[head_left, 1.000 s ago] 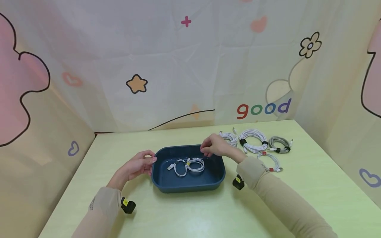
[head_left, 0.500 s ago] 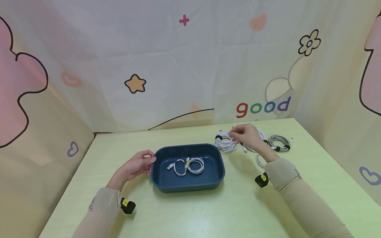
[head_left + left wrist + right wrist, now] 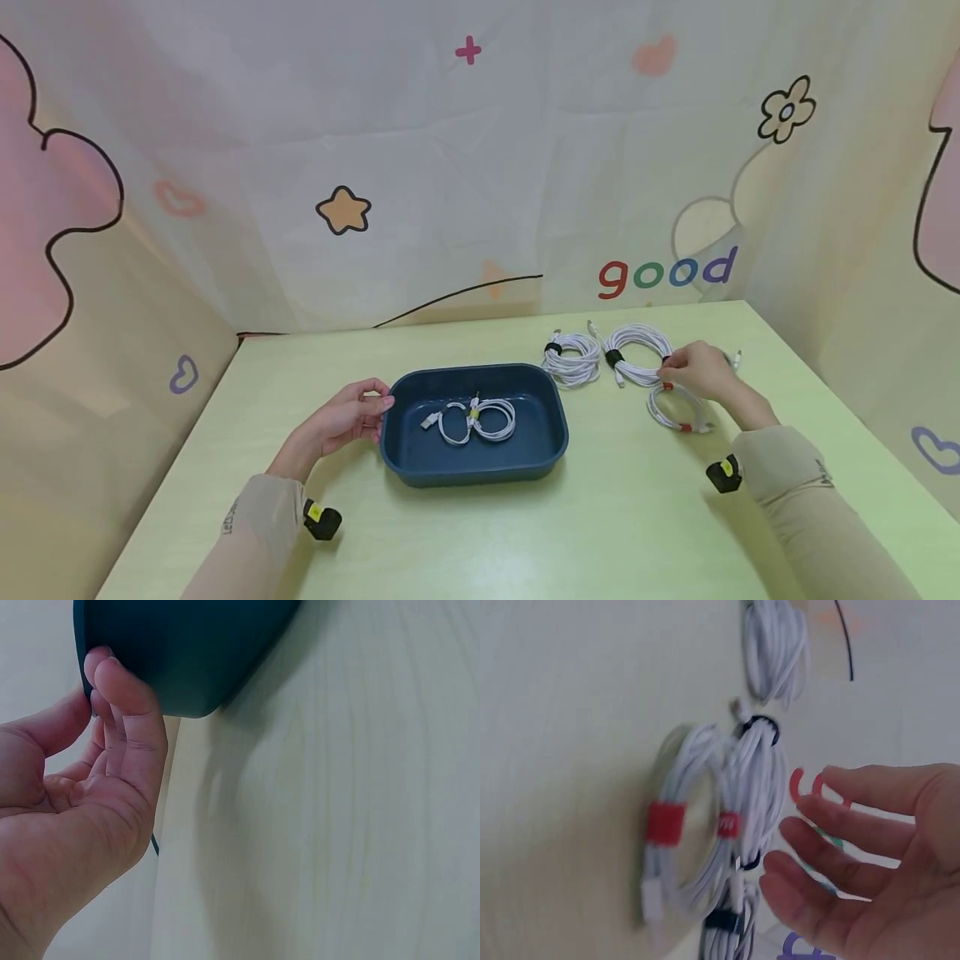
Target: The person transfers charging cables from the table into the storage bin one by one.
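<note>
Counter [image 3: 465, 542] carries everything, the dark blue bin [image 3: 476, 477] at its middle — within easy reach of both sides, I judge. On my feed, the left hand [image 3: 348, 421] pinches the bin's left rim between thumb and fingers, likely to steady it. The right hand [image 3: 701, 371] hangs over the coils at far right, fingers loosely bent and parted, holding nothing I can see. Beneath and around it lie the large white coil [image 3: 636, 334], the bunched white coil [image 3: 573, 368] farther left, the grey coil [image 3: 720, 946], mostly hidden from the head view, and, nearer, the red-banded coil [image 3: 657, 412]. Inside the bin rests a thin looped cable [image 3: 510, 418] — cinched by its yellow tie [image 3: 474, 412], presumably against tangling.
</note>
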{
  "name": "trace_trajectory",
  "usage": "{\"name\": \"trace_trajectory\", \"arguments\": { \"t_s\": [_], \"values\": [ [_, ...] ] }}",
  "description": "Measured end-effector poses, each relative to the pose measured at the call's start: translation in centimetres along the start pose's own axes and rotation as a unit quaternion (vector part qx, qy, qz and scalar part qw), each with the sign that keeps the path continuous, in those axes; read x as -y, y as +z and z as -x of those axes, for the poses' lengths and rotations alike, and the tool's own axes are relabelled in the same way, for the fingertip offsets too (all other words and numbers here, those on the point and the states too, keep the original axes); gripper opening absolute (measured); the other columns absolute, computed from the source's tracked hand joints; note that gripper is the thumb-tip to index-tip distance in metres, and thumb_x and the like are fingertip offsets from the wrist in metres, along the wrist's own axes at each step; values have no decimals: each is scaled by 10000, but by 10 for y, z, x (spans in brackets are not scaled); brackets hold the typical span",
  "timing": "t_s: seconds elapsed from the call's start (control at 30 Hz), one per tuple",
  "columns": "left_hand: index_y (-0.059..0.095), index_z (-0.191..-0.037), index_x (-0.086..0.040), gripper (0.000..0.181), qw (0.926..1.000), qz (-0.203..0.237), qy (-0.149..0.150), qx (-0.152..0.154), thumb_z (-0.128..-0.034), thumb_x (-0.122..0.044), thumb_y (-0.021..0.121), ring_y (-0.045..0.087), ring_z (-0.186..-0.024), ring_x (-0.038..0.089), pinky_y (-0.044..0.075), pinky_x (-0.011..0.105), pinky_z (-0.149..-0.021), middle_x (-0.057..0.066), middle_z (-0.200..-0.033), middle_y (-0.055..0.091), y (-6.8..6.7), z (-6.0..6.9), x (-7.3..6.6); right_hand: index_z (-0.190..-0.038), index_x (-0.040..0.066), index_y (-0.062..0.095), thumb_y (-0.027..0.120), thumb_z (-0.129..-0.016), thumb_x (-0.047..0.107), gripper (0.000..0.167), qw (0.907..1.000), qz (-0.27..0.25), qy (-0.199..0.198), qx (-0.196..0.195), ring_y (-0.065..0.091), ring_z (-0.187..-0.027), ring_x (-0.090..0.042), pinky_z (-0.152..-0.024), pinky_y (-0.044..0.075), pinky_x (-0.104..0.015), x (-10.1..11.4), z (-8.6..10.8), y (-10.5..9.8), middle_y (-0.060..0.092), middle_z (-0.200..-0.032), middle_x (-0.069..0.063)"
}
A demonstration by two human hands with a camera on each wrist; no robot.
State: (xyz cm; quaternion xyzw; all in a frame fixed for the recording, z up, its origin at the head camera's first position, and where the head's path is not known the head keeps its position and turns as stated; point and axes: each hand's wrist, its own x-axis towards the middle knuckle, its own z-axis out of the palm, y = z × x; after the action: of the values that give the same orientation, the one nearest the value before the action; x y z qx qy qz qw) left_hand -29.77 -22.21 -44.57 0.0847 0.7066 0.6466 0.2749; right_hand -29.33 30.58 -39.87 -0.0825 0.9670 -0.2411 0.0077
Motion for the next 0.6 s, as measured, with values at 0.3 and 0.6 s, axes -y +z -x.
{"name": "trace_trajectory", "arguments": {
  "t_s": [0.3,0.6],
  "values": [
    [430,-1035,-123,102,10000,-56,-20,-16,-1004,-179,509,563,-592,134,519,245,-597,-31,-696,566,-1,-1,0,-770,-59,679,700,-769,97,157,9985,534,153,22,556,-659,-216,-576,439,-308,-26,7,14,664,-737,-141],
    [432,-1026,-110,134,9999,-126,30,-14,-994,-192,532,568,-588,133,525,252,-605,-28,-694,558,-1,-1,0,-737,-23,648,697,-732,28,71,9984,564,93,7,531,-665,-229,-575,421,-319,-32,3,21,611,-700,-114]
  ]
}}
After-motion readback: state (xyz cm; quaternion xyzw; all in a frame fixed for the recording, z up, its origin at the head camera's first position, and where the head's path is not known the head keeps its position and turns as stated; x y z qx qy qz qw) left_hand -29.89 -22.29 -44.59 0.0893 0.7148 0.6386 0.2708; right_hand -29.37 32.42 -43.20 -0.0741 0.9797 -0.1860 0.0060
